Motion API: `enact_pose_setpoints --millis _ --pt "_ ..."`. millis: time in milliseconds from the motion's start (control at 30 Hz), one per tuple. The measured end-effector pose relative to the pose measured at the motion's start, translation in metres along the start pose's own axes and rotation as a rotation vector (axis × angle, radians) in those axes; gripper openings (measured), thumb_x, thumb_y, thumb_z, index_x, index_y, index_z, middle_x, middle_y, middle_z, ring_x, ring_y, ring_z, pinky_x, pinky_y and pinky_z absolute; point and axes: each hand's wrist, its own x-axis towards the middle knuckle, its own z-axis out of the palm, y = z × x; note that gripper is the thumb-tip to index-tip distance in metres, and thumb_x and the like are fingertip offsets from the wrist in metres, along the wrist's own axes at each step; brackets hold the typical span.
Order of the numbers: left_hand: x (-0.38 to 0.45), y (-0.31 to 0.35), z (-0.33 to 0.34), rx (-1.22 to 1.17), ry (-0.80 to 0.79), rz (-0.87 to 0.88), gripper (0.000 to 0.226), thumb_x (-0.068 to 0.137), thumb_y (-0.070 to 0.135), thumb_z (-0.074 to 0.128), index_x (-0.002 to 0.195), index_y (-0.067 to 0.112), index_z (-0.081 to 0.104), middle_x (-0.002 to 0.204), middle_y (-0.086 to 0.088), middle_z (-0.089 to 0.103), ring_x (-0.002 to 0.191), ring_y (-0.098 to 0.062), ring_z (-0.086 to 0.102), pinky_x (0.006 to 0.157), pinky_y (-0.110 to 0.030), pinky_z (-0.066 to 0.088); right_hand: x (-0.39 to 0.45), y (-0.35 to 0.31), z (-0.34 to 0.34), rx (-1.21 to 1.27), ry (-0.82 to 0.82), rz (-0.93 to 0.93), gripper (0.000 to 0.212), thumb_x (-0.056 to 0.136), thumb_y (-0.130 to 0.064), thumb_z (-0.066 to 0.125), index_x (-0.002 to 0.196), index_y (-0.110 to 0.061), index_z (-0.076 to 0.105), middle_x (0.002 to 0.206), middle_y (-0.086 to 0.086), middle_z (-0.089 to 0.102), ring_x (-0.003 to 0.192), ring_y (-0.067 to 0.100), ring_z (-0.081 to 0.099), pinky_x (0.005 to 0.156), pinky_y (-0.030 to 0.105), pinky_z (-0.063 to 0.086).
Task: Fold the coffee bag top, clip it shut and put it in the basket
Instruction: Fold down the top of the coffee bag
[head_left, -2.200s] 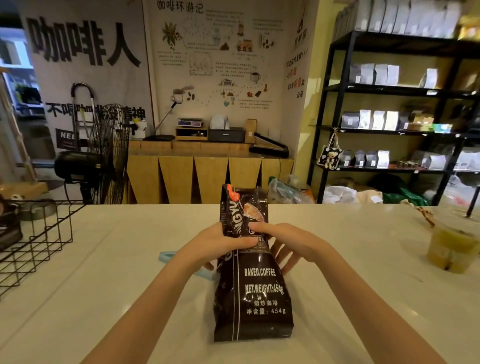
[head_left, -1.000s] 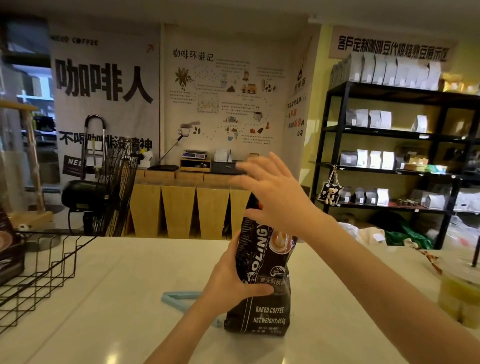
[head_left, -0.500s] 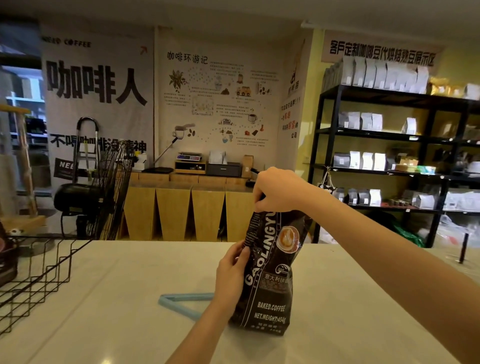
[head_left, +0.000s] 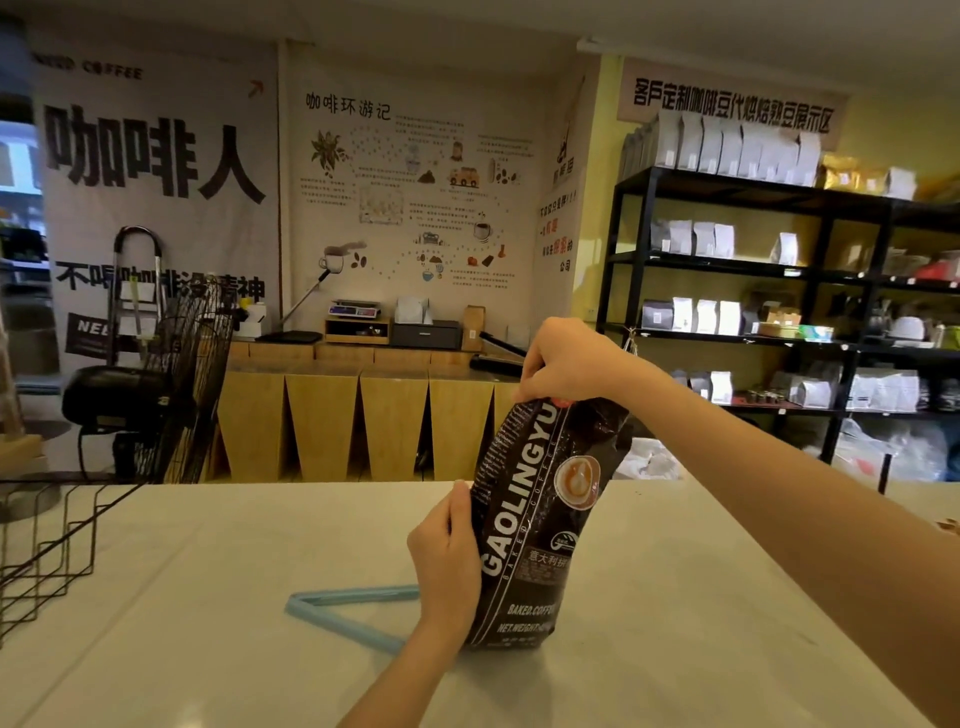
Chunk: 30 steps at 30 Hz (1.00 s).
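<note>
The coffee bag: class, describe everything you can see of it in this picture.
The coffee bag is a glossy black pouch with white lettering and a coffee-cup picture. It stands on the pale table, leaning right. The right hand pinches its gathered top; the left hand steadies its left side. No clip is on it yet.

I count one glossy black coffee bag, one pale blue plastic clip, one black wire basket, one black floor fan, and two bare hands in view.
</note>
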Motion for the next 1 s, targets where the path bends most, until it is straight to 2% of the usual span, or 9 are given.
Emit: enact_pose_setpoints --millis 67,133,233,367,533,600,667,900,1000 --pt "-0.004 0.0 0.0 -0.007 -0.012 0.034 0.046 0.089 0.039 0.038 0.07 0.002 0.058 0.067 -0.014 0.064 0.063 -0.021 0.061 0.049 -0.016 0.046 0.0 0.0 -0.001 0.023 -0.011 -0.012 0.018 0.076 -0.023 0.071 0.082 -0.006 0.074 0.069 -0.001 0.064 0.074 0.018 0.062 0.078 0.043 0.057" --pt "-0.007 -0.002 -0.003 0.025 -0.043 0.101 0.035 0.085 0.051 0.041 0.081 0.021 0.059 0.074 0.001 0.067 0.071 -0.01 0.064 0.056 -0.015 0.05 0.001 0.0 0.0 0.033 -0.013 -0.036 0.018 0.076 -0.023 0.071 0.081 -0.007 0.074 0.071 0.001 0.067 0.075 0.02 0.065 0.077 0.042 0.057" --pt "-0.01 -0.005 -0.008 0.092 -0.118 0.12 0.042 0.071 0.058 0.047 0.108 0.039 0.039 0.092 0.016 0.063 0.087 0.005 0.061 0.064 -0.011 0.051 0.001 -0.003 0.004 0.046 0.028 -0.135 0.02 0.076 -0.027 0.07 0.085 -0.009 0.073 0.082 0.008 0.074 0.077 0.02 0.068 0.074 0.04 0.058" --pt "-0.012 -0.007 -0.009 0.169 -0.082 0.177 0.032 0.075 0.056 0.056 0.099 0.044 0.038 0.101 0.018 0.057 0.093 0.001 0.058 0.073 -0.018 0.051 -0.003 -0.011 0.015 0.064 0.131 -0.314 0.021 0.079 -0.035 0.066 0.082 -0.014 0.067 0.081 0.001 0.068 0.076 0.015 0.063 0.07 0.029 0.054" --pt "-0.01 0.0 -0.006 0.155 -0.062 0.146 0.018 0.078 0.053 0.051 0.085 0.038 0.044 0.09 0.01 0.061 0.085 -0.008 0.061 0.07 -0.024 0.051 -0.002 -0.016 0.042 -0.149 0.569 -0.373 0.038 0.084 -0.042 0.055 0.053 -0.021 0.048 0.051 -0.003 0.051 0.045 0.011 0.044 0.042 0.02 0.033" --pt "-0.014 0.004 -0.003 0.146 -0.054 0.149 0.017 0.077 0.052 0.048 0.083 0.036 0.046 0.088 0.007 0.063 0.083 -0.008 0.061 0.07 -0.024 0.051 -0.002 -0.02 0.051 -0.159 0.737 -0.342 0.044 0.083 -0.031 0.055 0.042 -0.017 0.05 0.039 -0.003 0.047 0.036 0.01 0.037 0.039 0.015 0.02" --pt "-0.021 0.006 0.0 0.131 -0.058 0.154 0.015 0.077 0.048 0.045 0.083 0.034 0.048 0.088 0.005 0.064 0.083 -0.009 0.062 0.068 -0.023 0.051 0.0 -0.022 0.056 -0.158 0.811 -0.321 0.043 0.082 -0.02 0.053 0.04 -0.012 0.057 0.035 -0.001 0.049 0.032 0.011 0.035 0.04 0.017 0.02" --pt "-0.034 0.011 0.003 0.087 -0.03 0.163 0.015 0.083 0.04 0.04 0.073 0.033 0.048 0.075 -0.001 0.064 0.072 -0.022 0.062 0.062 -0.035 0.055 0.007 -0.025 0.047 -0.197 0.751 -0.213 0.05 0.081 -0.019 0.05 0.033 -0.015 0.038 0.032 -0.013 0.018 0.028 0.005 0.015 0.041 0.014 0.008" --pt "-0.035 0.01 0.001 0.101 -0.045 0.176 0.015 0.083 0.04 0.038 0.074 0.033 0.048 0.074 0.001 0.064 0.072 -0.018 0.062 0.059 -0.028 0.053 0.008 -0.024 0.049 -0.242 0.65 -0.161 0.055 0.09 -0.027 0.043 0.037 -0.016 0.033 0.036 -0.01 0.024 0.033 0.005 0.023 0.04 0.02 0.014"
